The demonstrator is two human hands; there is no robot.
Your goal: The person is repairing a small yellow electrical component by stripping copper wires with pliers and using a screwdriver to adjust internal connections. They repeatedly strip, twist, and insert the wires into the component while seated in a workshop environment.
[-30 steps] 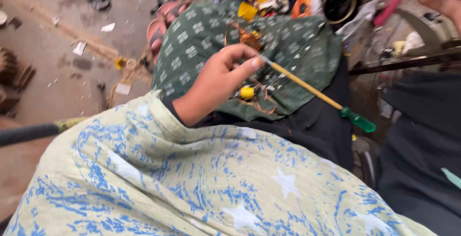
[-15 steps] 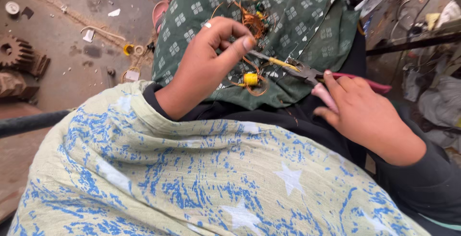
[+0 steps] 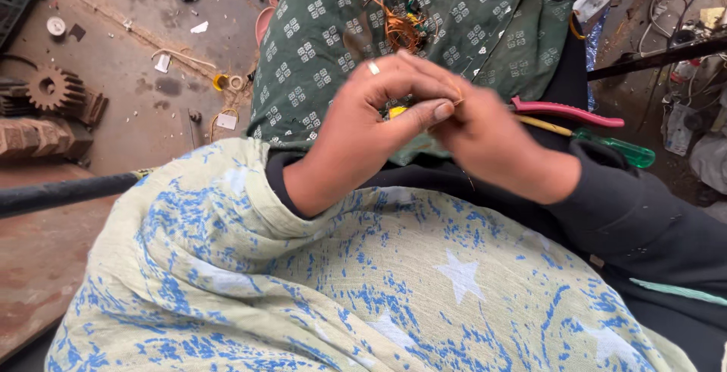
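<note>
Copper wire (image 3: 454, 101), mostly hidden between fingertips (image 3: 439, 111)

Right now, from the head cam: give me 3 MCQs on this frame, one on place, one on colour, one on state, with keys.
1. Where does the screwdriver lie?
A. on the lap, right of the hands
B. on the floor by the gear
C. in the left hand

2. What colour are the pliers' handles?
A. blue
B. pink-red
C. black

3. How are the left hand and right hand placed?
A. far apart
B. one out of view
C. together, fingertips meeting over thin copper wire

Key: 1 A, its green handle lies on the dark cloth; 2 B, they show beside the right hand; 3 C, the fingers pinch at one spot.
</note>
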